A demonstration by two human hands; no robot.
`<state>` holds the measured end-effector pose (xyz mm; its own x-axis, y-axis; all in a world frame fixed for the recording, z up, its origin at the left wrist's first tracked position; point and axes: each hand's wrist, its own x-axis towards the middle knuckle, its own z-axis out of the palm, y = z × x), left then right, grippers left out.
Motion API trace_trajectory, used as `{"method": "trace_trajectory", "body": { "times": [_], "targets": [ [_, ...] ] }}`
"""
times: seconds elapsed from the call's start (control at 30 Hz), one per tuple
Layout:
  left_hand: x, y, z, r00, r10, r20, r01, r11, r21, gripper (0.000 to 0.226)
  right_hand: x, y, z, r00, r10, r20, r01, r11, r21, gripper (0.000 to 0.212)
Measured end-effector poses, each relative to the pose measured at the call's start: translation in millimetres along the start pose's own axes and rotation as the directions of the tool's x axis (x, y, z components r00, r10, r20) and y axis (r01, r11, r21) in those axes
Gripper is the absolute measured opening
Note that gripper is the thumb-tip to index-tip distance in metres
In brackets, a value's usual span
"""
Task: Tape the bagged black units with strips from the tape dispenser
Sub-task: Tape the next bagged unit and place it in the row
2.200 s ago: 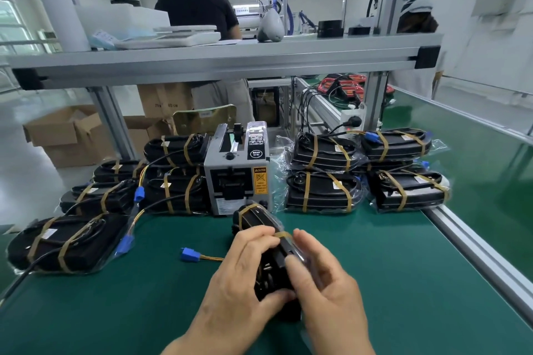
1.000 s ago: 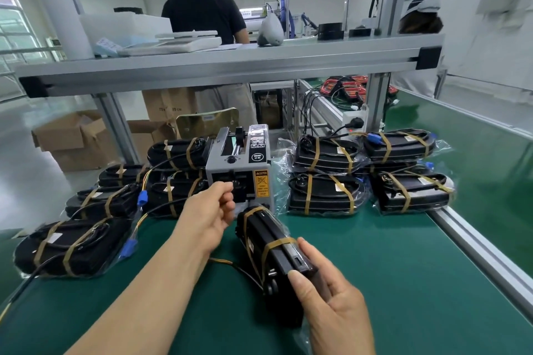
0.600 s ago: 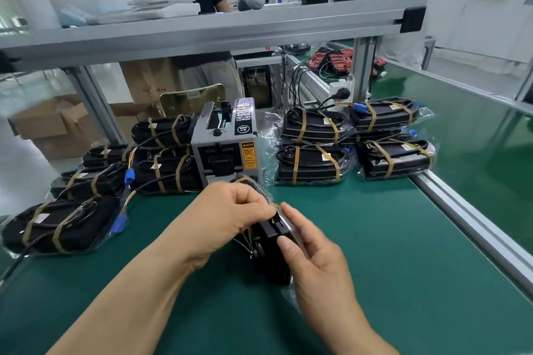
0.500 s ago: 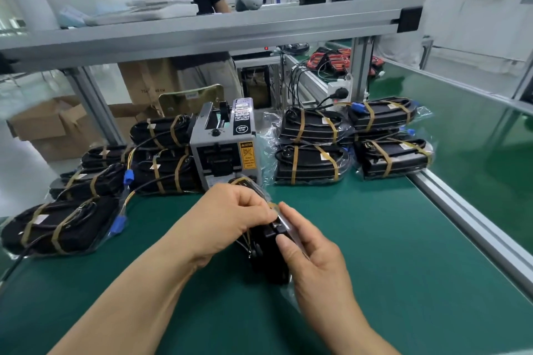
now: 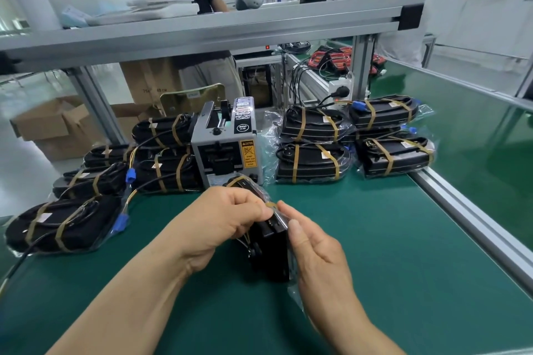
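At frame centre a tape strip [image 5: 271,205] is pinched by the left hand [image 5: 222,222] against the bagged unit [image 5: 269,251] steadied in the right hand [image 5: 314,251]; crooked pressing would crease it.

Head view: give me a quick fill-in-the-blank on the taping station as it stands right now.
1. The tape dispenser stands directly ____ the bagged black unit being handled.
2. The left hand and right hand both touch the ____ unit.
3. The work surface is coloured ____.
4. The blue connector lies to the dispenser's ____.

Missing words: behind; same; green; left
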<state>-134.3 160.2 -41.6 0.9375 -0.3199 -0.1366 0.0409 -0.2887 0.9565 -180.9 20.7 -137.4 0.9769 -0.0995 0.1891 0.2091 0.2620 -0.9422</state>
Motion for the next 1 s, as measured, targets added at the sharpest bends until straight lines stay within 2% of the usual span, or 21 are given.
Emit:
{"method": "trace_trajectory", "body": {
  "times": [0.17, 0.4, 0.47, 0.57, 0.7, 1.0],
  "targets": [
    [-4, 0, 3, 1.0, 0.03, 0.004, -0.03, 0.999, 0.009, 0.02, 0, -3, -1, 1.0, -0.024, 0.007, 0.024, 0.997, -0.072, 0.03],
    [-2, -3, 7, 0.995, 0.066, -0.08, -0.06, 0.995, 0.074, 0.028, 1, 2, 1, 1.0, 0.009, 0.012, -0.008, 0.999, -0.032, 0.029],
    [-2, -4, 8, 0.993, 0.067, -0.098, -0.058, 0.994, 0.088, 0.029, 1, 3, 2, 1.0, 0.026, 0.008, -0.026, 1.0, -0.014, 0.038],
    [-1, -6, 7, 0.992, 0.068, -0.11, -0.056, 0.993, 0.104, 0.028, 1, 3, 3, 1.0, 0.029, 0.006, -0.029, 0.999, -0.023, 0.043],
    [-1, -9, 7, 0.989, 0.084, -0.12, -0.067, 0.988, 0.139, 0.025, -1, 2, 2, 1.0, 0.012, -0.009, -0.013, 0.998, -0.064, 0.031],
    [-3, -21, 13, 0.966, 0.148, -0.213, -0.109, 0.977, 0.182, 0.011, -3, -4, 2, 1.0, 0.029, -0.011, -0.03, 0.995, -0.099, 0.03]
  ]
}}
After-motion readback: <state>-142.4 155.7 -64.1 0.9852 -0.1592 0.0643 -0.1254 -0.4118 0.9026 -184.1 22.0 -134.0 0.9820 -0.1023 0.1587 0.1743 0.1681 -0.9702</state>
